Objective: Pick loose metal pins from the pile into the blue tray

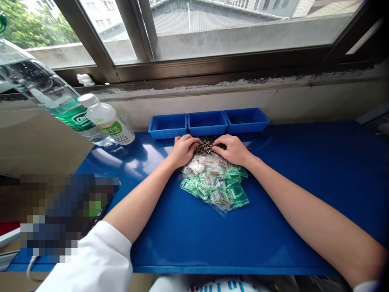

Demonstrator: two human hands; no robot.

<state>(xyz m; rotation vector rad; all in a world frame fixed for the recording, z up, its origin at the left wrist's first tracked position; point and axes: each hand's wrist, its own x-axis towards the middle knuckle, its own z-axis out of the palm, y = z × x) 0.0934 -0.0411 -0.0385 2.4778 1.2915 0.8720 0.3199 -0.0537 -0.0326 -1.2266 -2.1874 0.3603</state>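
Observation:
A pile of small dark and brassy metal pieces lies on the blue table between my hands. My left hand touches the pile's left side, fingers bent together; whether a piece is pinched there is too small to tell. On the right side, my right hand has its thumb and fingers closed at the pile, and what they hold is hidden. Clear and green plastic packets with small pieces inside are heaped just in front of the pile.
Three blue trays stand in a row behind my hands; the right one holds a few thin dark pieces. A large water bottle and a white-capped bottle stand at the back left of the blue table. A blurred object lies front left.

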